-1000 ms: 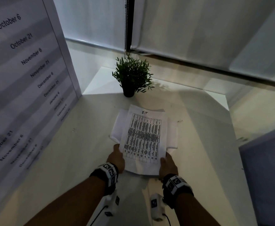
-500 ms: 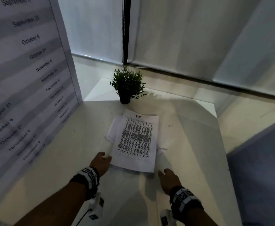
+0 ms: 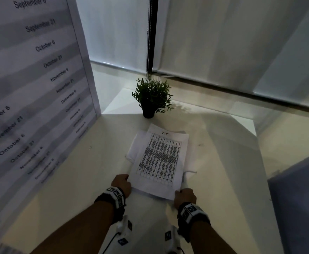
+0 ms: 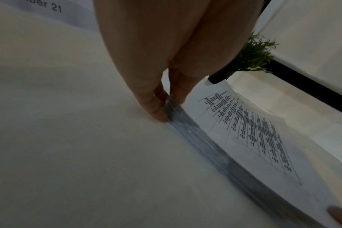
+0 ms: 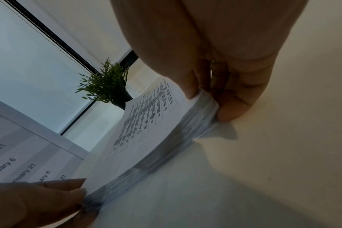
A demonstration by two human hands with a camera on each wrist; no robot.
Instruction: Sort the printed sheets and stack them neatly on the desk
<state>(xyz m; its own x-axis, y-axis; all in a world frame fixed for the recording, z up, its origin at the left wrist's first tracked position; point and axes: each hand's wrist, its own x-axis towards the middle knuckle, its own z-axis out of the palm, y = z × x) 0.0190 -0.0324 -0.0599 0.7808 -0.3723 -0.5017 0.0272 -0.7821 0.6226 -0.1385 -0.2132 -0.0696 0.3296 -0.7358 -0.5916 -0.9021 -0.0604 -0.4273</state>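
A thick stack of printed sheets [image 3: 159, 160] lies on the white desk [image 3: 223, 162], its top page a table of dark marks. A few lower sheets stick out askew at the left [image 3: 134, 149] and right [image 3: 190, 170]. My left hand [image 3: 126, 180] grips the stack's near left corner; in the left wrist view its fingertips [image 4: 156, 111] sit against the stack's edge [image 4: 205, 138]. My right hand [image 3: 179, 192] pinches the near right corner, with the thumb [image 5: 189, 89] on top and the fingers [image 5: 234, 108] at the side of the stack [image 5: 166, 138].
A small potted plant [image 3: 151, 98] stands just beyond the stack. A large board printed with dates [image 3: 36, 88] leans along the desk's left side. Window blinds [image 3: 223, 43] hang behind. A dark blue-grey surface [image 3: 296, 198] borders the desk at the right.
Half a second ago both hands were off the stack and spread apart on the desk. Now they are back at its near corners and grip it.
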